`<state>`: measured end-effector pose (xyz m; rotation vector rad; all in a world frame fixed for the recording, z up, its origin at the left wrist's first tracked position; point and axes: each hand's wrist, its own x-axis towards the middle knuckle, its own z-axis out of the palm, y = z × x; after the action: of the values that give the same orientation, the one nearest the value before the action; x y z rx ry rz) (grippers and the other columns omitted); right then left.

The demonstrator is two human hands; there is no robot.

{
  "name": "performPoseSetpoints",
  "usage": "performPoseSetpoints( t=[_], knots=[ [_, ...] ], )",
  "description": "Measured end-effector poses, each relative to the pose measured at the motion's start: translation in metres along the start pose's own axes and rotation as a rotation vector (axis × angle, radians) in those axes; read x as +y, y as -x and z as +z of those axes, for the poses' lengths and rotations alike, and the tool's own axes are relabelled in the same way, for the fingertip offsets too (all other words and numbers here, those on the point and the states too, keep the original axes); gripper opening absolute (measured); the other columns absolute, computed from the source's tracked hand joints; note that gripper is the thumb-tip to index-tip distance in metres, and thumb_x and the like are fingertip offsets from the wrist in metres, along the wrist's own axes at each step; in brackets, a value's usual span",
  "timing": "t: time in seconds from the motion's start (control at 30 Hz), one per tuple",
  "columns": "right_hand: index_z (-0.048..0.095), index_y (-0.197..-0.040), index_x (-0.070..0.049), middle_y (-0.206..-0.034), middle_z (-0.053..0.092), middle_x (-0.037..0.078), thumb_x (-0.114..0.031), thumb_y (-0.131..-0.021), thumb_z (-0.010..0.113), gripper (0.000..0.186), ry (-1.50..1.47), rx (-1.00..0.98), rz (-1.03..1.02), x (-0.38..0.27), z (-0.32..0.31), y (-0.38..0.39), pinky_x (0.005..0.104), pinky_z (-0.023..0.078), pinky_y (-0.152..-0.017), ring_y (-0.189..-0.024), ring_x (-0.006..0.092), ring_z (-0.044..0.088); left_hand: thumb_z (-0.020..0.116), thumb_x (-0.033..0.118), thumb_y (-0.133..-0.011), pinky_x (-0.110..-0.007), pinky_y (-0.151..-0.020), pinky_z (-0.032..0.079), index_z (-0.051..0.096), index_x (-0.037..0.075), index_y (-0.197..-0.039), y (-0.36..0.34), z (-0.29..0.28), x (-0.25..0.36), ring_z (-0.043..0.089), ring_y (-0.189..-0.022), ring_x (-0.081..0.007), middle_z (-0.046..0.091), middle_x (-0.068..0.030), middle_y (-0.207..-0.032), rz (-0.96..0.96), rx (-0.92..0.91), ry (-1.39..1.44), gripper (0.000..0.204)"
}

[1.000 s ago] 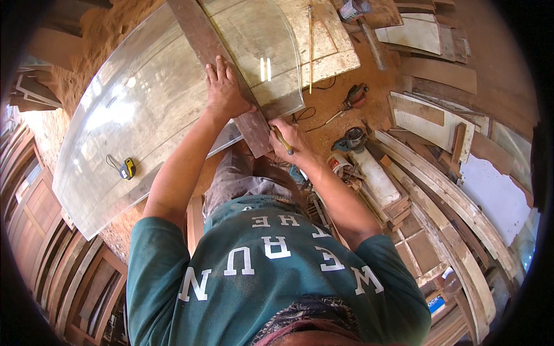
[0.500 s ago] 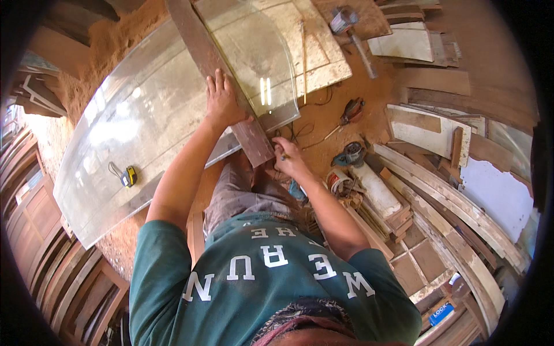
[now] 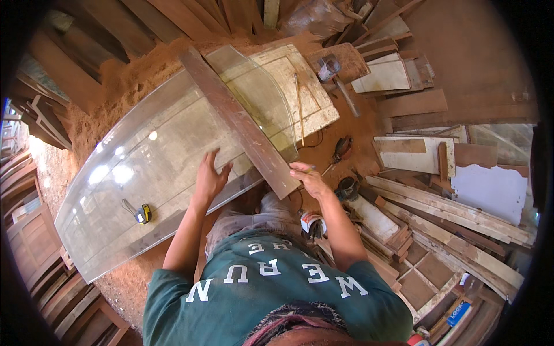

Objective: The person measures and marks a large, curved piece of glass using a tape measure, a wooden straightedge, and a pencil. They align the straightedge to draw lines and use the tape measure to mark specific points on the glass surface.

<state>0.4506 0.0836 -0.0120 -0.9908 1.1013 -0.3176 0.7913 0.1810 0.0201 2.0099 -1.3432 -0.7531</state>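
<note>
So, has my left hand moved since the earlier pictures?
Yes: your left hand has come off the wooden board, leftward and nearer the tape measure lying on the glass sheet.

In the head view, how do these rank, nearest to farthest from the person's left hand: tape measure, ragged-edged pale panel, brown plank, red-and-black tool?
From the left hand:
1. Brown plank, just to its right
2. Tape measure, lower left, on the clear sheet
3. Red-and-black tool, right, beyond the plank
4. Ragged-edged pale panel, far right
</note>
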Motion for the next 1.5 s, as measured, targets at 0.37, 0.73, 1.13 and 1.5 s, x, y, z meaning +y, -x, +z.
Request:
performPoseSetpoints(
  t=[0.37,0.73,1.13,1.5],
  knots=[
    [0.066,-0.126,0.002,-0.117,0.071,0.006,-0.017,-0.093,0.073,0.038,-0.085,0.070,-0.106,-0.025,-0.135,0.013,0.0311,0.047,-0.098,-0.108,0.0152,0.063,0.074,0.020,-0.088,-0.035,-0.082,0.056,0.066,-0.004,-0.120,0.138,0.007,-0.011,0.073,-0.090,-0.0262,0.075,-0.0184,-0.097,-0.408,-0.297,0.130,0.040],
    [0.062,-0.133,0.003,-0.123,0.069,0.008,-0.019,-0.094,0.072,0.046,-0.137,0.189,-0.064,-0.022,-0.240,-0.044,0.0323,0.046,-0.101,-0.113,0.0189,0.062,0.075,0.017,-0.091,-0.029,-0.070,0.053,0.069,-0.005,-0.114,0.200,0.084,-0.062,0.065,-0.078,-0.0136,0.074,-0.0073,-0.093,-0.861,-0.063,0.530,0.033],
    [0.066,-0.128,-0.007,-0.120,0.071,0.019,-0.027,-0.096,0.068,0.038,0.721,0.473,0.039,-0.034,-0.269,-0.068,0.0421,0.046,-0.103,-0.119,0.0312,0.065,0.072,0.015,-0.096,-0.029,-0.075,0.057,0.061,-0.005,-0.128,0.171,0.098,-0.045,0.069,-0.084,-0.0180,0.072,-0.0101,-0.101,-1.057,0.118,0.863,0.040],
    [0.049,-0.123,0.004,-0.122,0.061,0.031,-0.007,-0.090,0.059,0.037,1.258,0.346,-0.219,-0.116,-0.107,-0.120,0.0536,0.049,-0.098,-0.110,0.0483,0.062,0.066,0.014,-0.099,-0.027,-0.075,0.057,0.056,-0.002,-0.131,0.157,0.107,-0.033,0.068,-0.086,-0.0156,0.070,-0.0077,-0.103,-1.088,0.167,1.131,0.037]
  ],
)
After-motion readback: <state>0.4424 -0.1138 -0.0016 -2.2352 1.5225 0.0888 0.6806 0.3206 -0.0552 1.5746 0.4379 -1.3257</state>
